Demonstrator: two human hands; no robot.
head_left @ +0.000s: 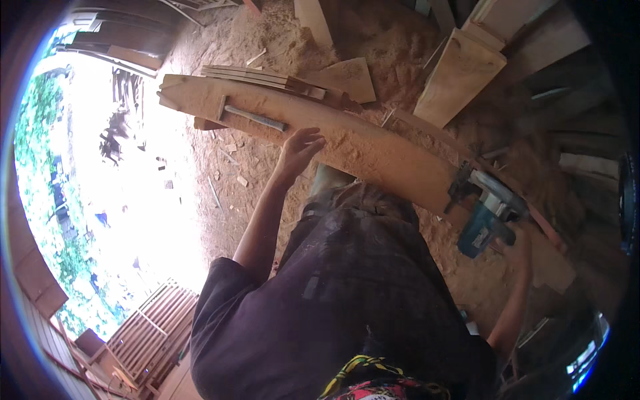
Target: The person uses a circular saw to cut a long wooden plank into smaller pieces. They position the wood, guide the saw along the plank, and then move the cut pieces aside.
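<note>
A long wooden board or bench top [393, 157] dusted with sawdust runs across in front of me, from far left to near right. My left hand [302, 150] is at its near edge, fingers loosely stretched and holding nothing. Just left of those fingers lies a hammer [257, 118], its head pointing left. At the right end, my right hand [515, 248] is closed round the handle of a teal handheld power tool [485, 225] with a metal housing. This tool rests on or just over the board; its underside is hidden.
Thin wooden strips [260, 79] lie along the board's far edge. Beyond are a flat wood offcut [348, 79] and a thick plank [460, 77]. Sawdust and scraps cover the ground [230, 160]. Slatted wooden frames [150, 333] stand at the lower left, near a bright opening.
</note>
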